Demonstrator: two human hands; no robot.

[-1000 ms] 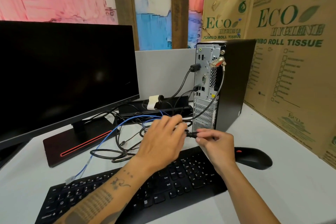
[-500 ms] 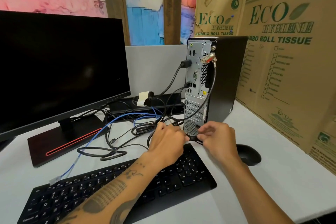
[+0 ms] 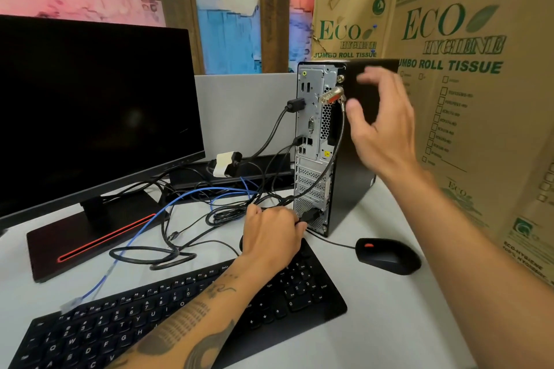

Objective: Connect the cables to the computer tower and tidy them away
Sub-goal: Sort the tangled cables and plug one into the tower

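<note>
The black computer tower [image 3: 353, 189] stands upright with its silver rear panel facing me; two black cables are plugged in higher up. My left hand [image 3: 271, 238] grips a black power plug [image 3: 310, 215] at the socket at the bottom of that panel. My right hand [image 3: 380, 117] is raised, fingers spread and holding nothing, beside the tower's upper side near a metal lock [image 3: 331, 96]. A tangle of black cables [image 3: 227, 213] and a blue cable [image 3: 144, 228] lies on the white desk left of the tower.
A black monitor [image 3: 90, 105] on a red-striped base stands at the left. A black keyboard [image 3: 168, 320] lies under my left forearm, a black mouse [image 3: 388, 255] to its right. Large cardboard boxes [image 3: 479, 99] wall in the right side. A black power strip [image 3: 239, 169] lies behind the cables.
My right hand let go of the plug and rose to the tower's upper side. My left hand carried the plug to the bottom of the rear panel.
</note>
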